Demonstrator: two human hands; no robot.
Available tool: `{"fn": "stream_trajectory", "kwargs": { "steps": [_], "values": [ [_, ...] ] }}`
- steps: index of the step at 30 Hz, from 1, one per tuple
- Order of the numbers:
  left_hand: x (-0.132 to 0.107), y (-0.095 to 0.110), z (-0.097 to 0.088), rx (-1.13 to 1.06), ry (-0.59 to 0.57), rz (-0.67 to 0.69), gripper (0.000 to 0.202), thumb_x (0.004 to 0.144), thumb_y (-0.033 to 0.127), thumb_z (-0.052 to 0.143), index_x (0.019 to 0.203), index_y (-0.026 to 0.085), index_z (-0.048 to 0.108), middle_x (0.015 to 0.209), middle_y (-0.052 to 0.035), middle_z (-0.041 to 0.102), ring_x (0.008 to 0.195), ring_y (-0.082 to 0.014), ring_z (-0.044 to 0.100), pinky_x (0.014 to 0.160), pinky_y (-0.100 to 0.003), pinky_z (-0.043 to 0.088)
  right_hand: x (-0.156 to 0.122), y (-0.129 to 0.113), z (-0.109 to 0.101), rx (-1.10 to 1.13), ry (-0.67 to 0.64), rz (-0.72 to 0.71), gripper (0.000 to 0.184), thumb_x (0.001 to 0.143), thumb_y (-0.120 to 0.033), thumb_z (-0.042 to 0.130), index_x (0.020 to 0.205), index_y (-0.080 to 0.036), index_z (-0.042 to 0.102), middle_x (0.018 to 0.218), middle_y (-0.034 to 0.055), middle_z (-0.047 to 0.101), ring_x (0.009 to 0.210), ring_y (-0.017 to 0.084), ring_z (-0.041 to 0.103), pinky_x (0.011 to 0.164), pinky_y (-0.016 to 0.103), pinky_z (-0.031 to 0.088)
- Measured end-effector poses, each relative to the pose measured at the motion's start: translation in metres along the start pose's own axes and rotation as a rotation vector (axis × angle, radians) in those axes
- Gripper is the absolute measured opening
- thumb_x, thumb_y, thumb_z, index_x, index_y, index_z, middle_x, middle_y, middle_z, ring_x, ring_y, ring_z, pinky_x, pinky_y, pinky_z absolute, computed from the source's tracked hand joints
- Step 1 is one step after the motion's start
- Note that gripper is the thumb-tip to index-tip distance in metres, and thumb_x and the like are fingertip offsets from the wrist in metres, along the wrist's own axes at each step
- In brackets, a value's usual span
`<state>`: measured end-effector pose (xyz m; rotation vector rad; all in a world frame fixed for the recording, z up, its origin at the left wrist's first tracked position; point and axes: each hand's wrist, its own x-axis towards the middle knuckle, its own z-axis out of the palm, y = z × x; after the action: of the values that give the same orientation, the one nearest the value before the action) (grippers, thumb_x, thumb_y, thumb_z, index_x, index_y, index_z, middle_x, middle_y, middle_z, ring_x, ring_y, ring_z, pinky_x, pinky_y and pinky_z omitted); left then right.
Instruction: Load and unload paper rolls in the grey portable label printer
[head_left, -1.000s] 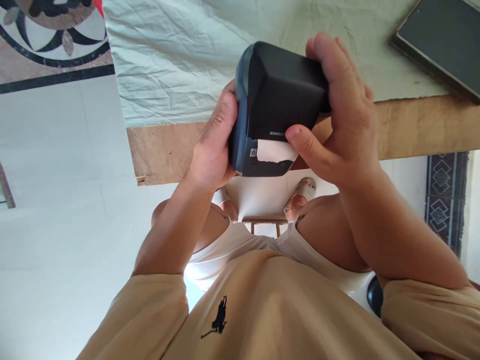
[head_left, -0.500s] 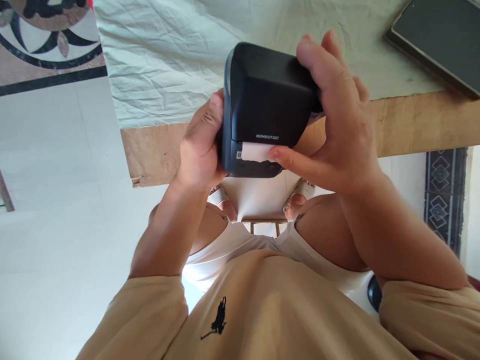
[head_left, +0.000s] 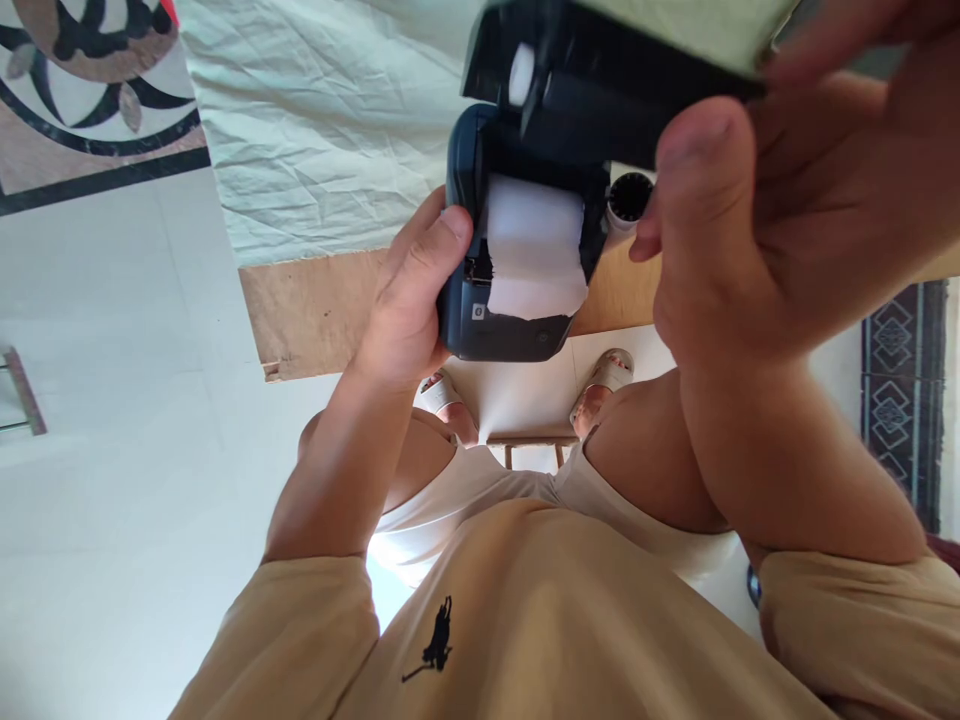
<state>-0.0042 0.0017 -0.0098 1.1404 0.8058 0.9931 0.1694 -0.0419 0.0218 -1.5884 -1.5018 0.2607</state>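
A small dark label printer is held over the table's near edge, its body gripped from the left by my left hand. Its black lid is swung up and open, and my right hand is closed on the lid's right end, thumb in front. Inside, a white roll of label paper shows, with its torn end hanging over the front slot. A small ribbed white knob shows at the roll's right side.
A wrinkled pale cloth covers the wooden table, whose bare near edge sits just under the printer. Below are my knees, sandalled feet and a white tiled floor with a patterned inlay at the far left.
The printer's lid, closed before, has been lifted open by my right hand, exposing the paper roll. My right hand has risen toward the camera; my left hand still holds the body.
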Motion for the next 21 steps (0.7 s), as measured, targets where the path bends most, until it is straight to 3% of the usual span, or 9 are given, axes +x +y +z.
{"fn": "stream_trajectory", "kwargs": {
  "steps": [3, 6, 8, 10, 14, 17, 21],
  "values": [
    [-0.002, 0.003, 0.003, -0.056, -0.008, -0.026, 0.039, 0.085, 0.06, 0.053, 0.092, 0.023, 0.065, 0.083, -0.0085, 0.065, 0.114, -0.0321, 0.062, 0.09, -0.036, 0.049, 0.003, 0.005, 0.008, -0.038, 0.173, -0.061, 0.041, 0.097, -0.052, 0.032, 0.082, -0.018, 0.049, 0.086, 0.006, 0.052, 0.082, 0.01, 0.06, 0.071, 0.028, 0.053],
    [-0.005, 0.007, 0.005, -0.126, -0.041, -0.029, 0.032, 0.086, 0.054, 0.058, 0.088, 0.022, 0.063, 0.087, -0.0081, 0.065, 0.116, -0.0303, 0.06, 0.092, -0.033, 0.047, 0.005, 0.007, 0.014, -0.058, 0.16, -0.287, 0.034, 0.095, -0.038, 0.039, 0.069, -0.016, 0.041, 0.08, 0.0037, 0.056, 0.088, 0.009, 0.066, 0.073, 0.026, 0.052],
    [-0.006, 0.006, 0.004, -0.115, -0.03, -0.039, 0.037, 0.089, 0.058, 0.053, 0.088, 0.022, 0.061, 0.084, -0.0084, 0.064, 0.111, -0.0292, 0.06, 0.087, -0.032, 0.046, 0.005, 0.002, 0.015, -0.175, 0.1, -0.325, 0.024, 0.09, -0.028, 0.043, 0.072, -0.015, 0.049, 0.078, 0.0001, 0.061, 0.08, 0.009, 0.065, 0.069, 0.026, 0.047],
    [-0.006, 0.003, 0.002, -0.062, 0.001, -0.035, 0.047, 0.087, 0.068, 0.051, 0.088, 0.022, 0.059, 0.079, -0.0081, 0.061, 0.099, -0.0275, 0.062, 0.078, -0.031, 0.044, 0.004, -0.009, 0.011, -0.346, -0.03, -0.222, 0.018, 0.086, -0.027, 0.044, 0.085, -0.018, 0.06, 0.082, -0.0034, 0.064, 0.072, 0.009, 0.061, 0.069, 0.027, 0.044],
    [-0.007, 0.001, 0.0, -0.005, 0.009, 0.026, 0.046, 0.082, 0.068, 0.059, 0.084, 0.022, 0.059, 0.073, -0.0047, 0.057, 0.072, -0.0175, 0.054, 0.062, -0.028, 0.034, 0.006, -0.025, -0.002, -0.553, -0.344, -0.123, 0.031, 0.081, -0.043, 0.051, 0.105, -0.028, 0.064, 0.079, -0.0015, 0.064, 0.068, 0.013, 0.056, 0.065, 0.028, 0.042],
    [-0.008, 0.002, 0.002, 0.034, -0.013, 0.017, 0.039, 0.081, 0.059, 0.064, 0.09, 0.021, 0.062, 0.077, -0.0044, 0.057, 0.072, -0.0163, 0.054, 0.063, -0.026, 0.035, 0.007, -0.025, -0.007, -0.572, -0.392, -0.173, 0.037, 0.08, -0.049, 0.055, 0.11, -0.029, 0.061, 0.076, 0.0002, 0.061, 0.067, 0.013, 0.055, 0.066, 0.027, 0.045],
    [-0.008, 0.001, 0.006, 0.04, 0.069, 0.025, 0.041, 0.087, 0.06, 0.052, 0.087, 0.02, 0.062, 0.076, -0.0058, 0.055, 0.074, -0.0178, 0.058, 0.061, -0.025, 0.038, 0.006, -0.02, -0.005, -0.502, -0.367, -0.215, 0.042, 0.078, -0.043, 0.053, 0.118, -0.032, 0.057, 0.097, -0.0057, 0.065, 0.073, 0.012, 0.058, 0.07, 0.028, 0.048]
  ]
}}
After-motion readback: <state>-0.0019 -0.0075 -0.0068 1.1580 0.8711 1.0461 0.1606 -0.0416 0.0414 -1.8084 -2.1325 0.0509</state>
